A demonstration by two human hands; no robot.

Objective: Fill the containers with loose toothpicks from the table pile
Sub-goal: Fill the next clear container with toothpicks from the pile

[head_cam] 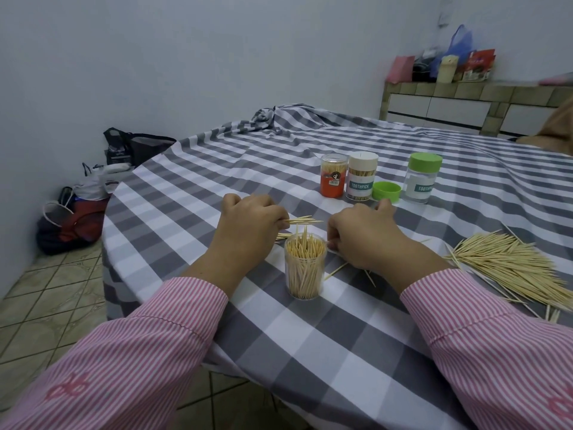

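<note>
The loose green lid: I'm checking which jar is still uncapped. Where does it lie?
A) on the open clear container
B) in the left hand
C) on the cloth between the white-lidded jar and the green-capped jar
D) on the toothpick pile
C: the green lid lies on the tablecloth between the white-lidded jar and the green-capped jar.

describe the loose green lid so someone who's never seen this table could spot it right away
On the checked tablecloth, look to the far row of three toothpick containers beyond the hands. The loose green lid lies open side up between the white-capped container and the green-capped container, the only lid off a container.
</note>
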